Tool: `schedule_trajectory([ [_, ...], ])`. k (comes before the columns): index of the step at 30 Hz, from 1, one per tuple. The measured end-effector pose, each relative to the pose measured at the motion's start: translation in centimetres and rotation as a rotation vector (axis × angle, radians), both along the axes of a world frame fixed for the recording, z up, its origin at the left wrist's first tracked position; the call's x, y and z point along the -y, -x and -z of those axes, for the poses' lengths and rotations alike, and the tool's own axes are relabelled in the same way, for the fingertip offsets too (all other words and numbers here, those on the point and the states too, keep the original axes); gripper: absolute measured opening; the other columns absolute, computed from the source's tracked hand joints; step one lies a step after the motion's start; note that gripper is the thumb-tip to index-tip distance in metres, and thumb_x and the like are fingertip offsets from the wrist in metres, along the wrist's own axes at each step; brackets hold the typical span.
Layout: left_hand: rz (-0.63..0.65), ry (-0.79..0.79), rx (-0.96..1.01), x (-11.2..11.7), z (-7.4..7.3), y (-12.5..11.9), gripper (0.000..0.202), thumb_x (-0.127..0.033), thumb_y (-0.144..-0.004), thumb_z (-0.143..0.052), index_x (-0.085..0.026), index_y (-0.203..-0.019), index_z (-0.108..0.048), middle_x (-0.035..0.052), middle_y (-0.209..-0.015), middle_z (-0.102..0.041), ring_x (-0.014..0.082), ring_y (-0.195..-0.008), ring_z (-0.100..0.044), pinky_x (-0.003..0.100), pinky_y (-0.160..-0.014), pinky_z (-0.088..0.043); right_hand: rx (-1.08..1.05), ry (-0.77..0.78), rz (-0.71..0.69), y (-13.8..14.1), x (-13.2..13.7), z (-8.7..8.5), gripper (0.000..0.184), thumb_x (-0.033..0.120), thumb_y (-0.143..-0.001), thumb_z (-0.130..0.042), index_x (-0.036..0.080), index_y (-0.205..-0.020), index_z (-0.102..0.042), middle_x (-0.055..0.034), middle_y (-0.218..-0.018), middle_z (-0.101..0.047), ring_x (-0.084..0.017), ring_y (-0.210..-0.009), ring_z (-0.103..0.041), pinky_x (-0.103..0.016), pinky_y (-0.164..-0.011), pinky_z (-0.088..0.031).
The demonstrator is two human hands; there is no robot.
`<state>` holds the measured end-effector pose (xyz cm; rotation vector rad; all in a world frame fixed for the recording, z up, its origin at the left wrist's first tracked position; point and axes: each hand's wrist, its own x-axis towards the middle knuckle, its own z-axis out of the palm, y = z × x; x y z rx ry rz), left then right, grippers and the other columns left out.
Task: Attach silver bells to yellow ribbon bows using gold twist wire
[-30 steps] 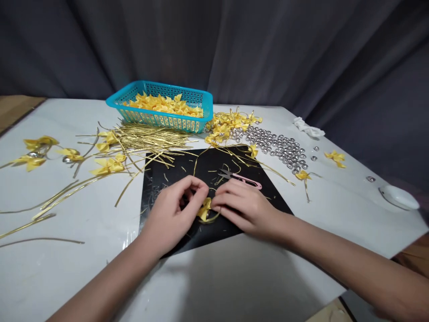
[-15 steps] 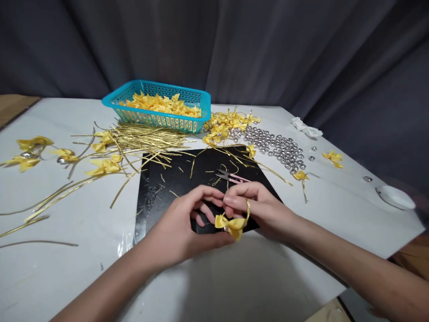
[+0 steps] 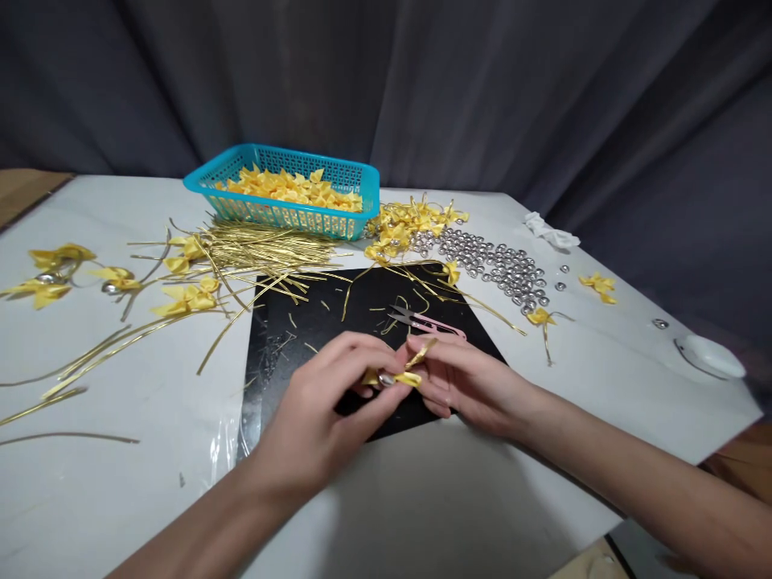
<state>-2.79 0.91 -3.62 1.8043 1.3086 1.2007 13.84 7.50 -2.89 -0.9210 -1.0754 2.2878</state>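
I have the left hand (image 3: 329, 394) curled inward, its thumb and fingers pinching a yellow bow (image 3: 408, 379) with a silver bead (image 3: 386, 379) at its middle. The right hand (image 3: 474, 386) meets it fingertip to fingertip, its lower fingers loosely bent under the work; a short gold cord (image 3: 420, 354) sticks up in front of it, and I cannot tell whether the right fingers grip that cord or only touch it. The bow is between the two hands, over the near part of a black mat (image 3: 314, 322). Just beyond the right hand, a pair of snips (image 3: 431, 323) lies on the mat with blades pointing left; from here I can't make out whether its pink handle bears any lettering. Farther ahead of the left hand I see a heap of gold cords (image 3: 271, 248), and behind it a turquoise basket (image 3: 277, 211) holding many yellow pieces (image 3: 295, 189). Ahead of the right hand are a pile of bows with cords (image 3: 410, 221) and, to its right, a spread of silver beads (image 3: 510, 269). Well out to the left of the left hand, more bows (image 3: 190, 296) rest on the white table (image 3: 96, 498); far right of the right hand sits a white oval object (image 3: 712, 356).
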Motion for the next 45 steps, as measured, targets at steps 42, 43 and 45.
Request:
schedule_trajectory([
  [42, 0.102, 0.714, 0.538, -1.4, -0.4, 0.7, 0.016, -0.027, -0.069, -0.069, -0.015, -0.077, -0.061, -0.0027, -0.068, -0.058, 0.0074, -0.065, -0.051, 0.017, -0.062, -0.039, -0.126, 0.104, 0.005, -0.7, -1.1, -0.3, 0.028, 0.024, -0.087, -0.049, 0.011, -0.062, -0.054, 0.0017, -0.056, -0.051, -0.002, -0.036, -0.035, -0.013, -0.037, -0.04],
  [43, 0.1, 0.715, 0.542, -1.4, -0.4, 0.7, 0.016, -0.026, -0.069, -0.069, -0.015, -0.076, -0.061, -0.0026, -0.068, -0.059, 0.0076, -0.065, -0.052, 0.017, -0.062, -0.04, -0.12, 0.11, 0.013, -0.7, -1.2, -0.4, 0.027, 0.024, -0.086, -0.05, 0.012, -0.062, -0.053, 0.0015, -0.057, -0.051, -0.002, -0.037, -0.035, -0.013, -0.037, -0.04],
  [45, 0.097, 0.709, 0.544, -1.4, -0.5, 0.8, 0.014, -0.025, -0.068, -0.069, -0.015, -0.073, -0.06, -0.0028, -0.066, -0.058, 0.0077, -0.064, -0.052, 0.017, -0.062, -0.04, -0.103, 0.124, 0.004, -0.9, -1.4, -0.6, 0.027, 0.024, -0.084, -0.052, 0.012, -0.06, -0.05, 0.0011, -0.058, -0.051, -0.002, -0.038, -0.035, -0.013, -0.038, -0.039],
])
